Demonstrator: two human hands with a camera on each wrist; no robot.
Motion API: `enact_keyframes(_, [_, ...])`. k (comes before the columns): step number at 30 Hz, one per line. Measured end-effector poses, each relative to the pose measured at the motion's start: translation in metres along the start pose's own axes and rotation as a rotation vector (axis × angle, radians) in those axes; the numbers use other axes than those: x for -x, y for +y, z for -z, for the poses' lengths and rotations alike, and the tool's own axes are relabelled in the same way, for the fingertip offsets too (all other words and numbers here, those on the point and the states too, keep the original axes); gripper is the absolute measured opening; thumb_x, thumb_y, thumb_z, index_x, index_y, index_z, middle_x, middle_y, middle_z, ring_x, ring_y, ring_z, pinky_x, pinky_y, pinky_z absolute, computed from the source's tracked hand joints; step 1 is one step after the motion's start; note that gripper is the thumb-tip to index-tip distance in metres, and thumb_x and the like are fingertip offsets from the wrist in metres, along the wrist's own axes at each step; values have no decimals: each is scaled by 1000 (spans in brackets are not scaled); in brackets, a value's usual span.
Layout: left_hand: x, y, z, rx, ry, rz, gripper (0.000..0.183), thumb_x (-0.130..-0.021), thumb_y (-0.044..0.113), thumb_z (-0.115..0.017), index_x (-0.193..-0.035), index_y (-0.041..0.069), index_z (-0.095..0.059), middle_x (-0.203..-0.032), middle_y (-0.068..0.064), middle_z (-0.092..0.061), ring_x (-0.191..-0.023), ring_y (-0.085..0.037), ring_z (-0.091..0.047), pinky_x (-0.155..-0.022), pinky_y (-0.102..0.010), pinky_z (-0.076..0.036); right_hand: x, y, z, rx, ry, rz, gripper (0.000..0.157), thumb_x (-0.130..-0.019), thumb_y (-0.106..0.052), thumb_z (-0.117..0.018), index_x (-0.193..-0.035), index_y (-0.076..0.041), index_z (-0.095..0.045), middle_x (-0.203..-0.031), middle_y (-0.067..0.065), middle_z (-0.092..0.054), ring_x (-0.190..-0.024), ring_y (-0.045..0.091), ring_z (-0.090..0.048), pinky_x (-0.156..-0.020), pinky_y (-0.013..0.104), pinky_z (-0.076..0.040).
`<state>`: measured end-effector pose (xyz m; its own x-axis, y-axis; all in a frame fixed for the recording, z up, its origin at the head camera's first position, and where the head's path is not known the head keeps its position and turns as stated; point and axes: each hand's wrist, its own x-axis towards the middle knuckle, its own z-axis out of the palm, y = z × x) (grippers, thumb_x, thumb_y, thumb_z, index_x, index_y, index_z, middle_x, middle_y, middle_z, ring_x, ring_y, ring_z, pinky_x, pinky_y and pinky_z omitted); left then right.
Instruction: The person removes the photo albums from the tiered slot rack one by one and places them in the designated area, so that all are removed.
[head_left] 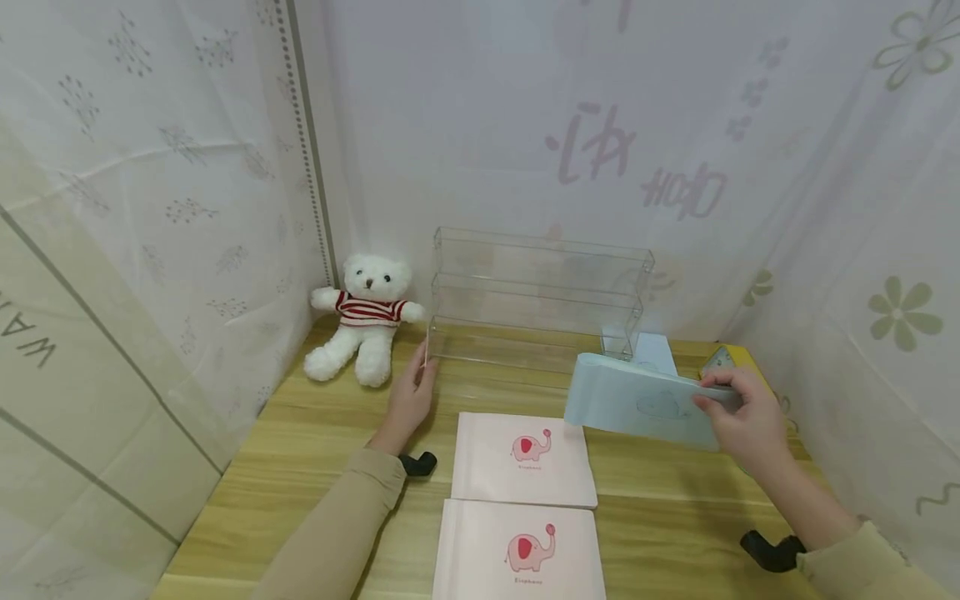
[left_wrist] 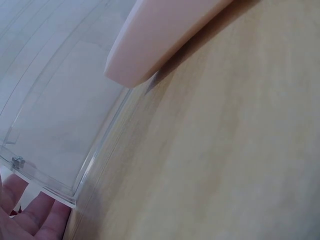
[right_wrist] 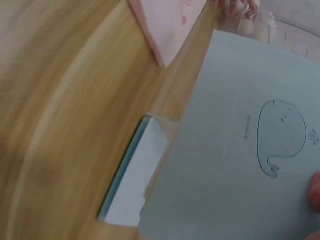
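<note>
My right hand (head_left: pixel 750 417) pinches a light blue notebook (head_left: pixel 637 400) at its right end and holds it above the table. A whale outline shows on its cover in the right wrist view. My left hand (head_left: pixel 408 396) touches the left side of a clear acrylic rack (head_left: pixel 540 283) near its base, the fingers (left_wrist: pixel 37 212) against the outside of the side panel. The rack has several stepped tiers. Two pink notebooks (head_left: pixel 525 458) with elephant covers lie one behind the other in front of it. Another light blue notebook (head_left: pixel 656 350) lies behind the held one, partly covered.
A white teddy bear (head_left: pixel 367 312) in a striped sweater sits left of the rack. At the back right stands a yellow object (head_left: pixel 738 362), partly behind my right hand. Patterned curtains (head_left: pixel 480 108) enclose the wooden table (head_left: pixel 300 450) at the back and sides.
</note>
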<state>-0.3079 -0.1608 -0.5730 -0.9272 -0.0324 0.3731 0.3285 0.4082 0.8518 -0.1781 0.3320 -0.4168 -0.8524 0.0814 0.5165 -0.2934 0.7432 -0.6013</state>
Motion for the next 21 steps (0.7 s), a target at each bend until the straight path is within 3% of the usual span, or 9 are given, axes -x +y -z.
enact_keyframes(3, [0, 0, 1, 3, -24, 40, 57, -119, 27, -49, -174, 29, -36, -163, -26, -56, -139, -51, -63, -112, -71, -52, 6, 14, 6, -7, -56, 17, 24, -87, 7, -88, -101, -7, -73, -100, -12, -69, -95, -19, -54, -80, 2, -43])
enact_keyframes(6, [0, 1, 1, 15, -47, 71, 58, -119, 27, -49, -175, 27, -34, -166, -24, -54, -142, -49, -62, -115, -69, -51, 6, 27, 15, -13, -143, 18, 23, -91, 5, -86, -104, -7, -71, -101, -20, -68, -93, -17, -56, -77, 3, -45])
enact_keyframes(9, [0, 1, 1, 14, -49, 80, 58, -120, 26, -49, -175, 25, -33, -166, -23, -54, -144, -47, -62, -116, -68, -52, 4, 37, 23, 7, -252, -32, 17, -97, -3, -83, -107, -7, -70, -103, -27, -64, -91, -12, -56, -75, 7, -47])
enact_keyframes(16, [0, 0, 2, 20, -59, 69, 58, -119, 27, -50, -175, 27, -34, -168, -22, -52, -146, -48, -59, -118, -67, -51, 2, 54, 28, 122, -466, -148, 16, -102, -16, -80, -113, -11, -69, -111, 0, -69, -94, -2, -53, -76, 16, -48])
enact_keyframes(21, [-1, 1, 2, 6, -59, 67, 58, -120, 28, -49, -175, 28, -33, -167, -23, -53, -146, -48, -59, -118, -68, -50, -5, 62, 30, 198, -551, -66, 21, -100, -13, -81, -117, -13, -69, -118, 6, -71, -100, -4, -53, -80, 18, -51])
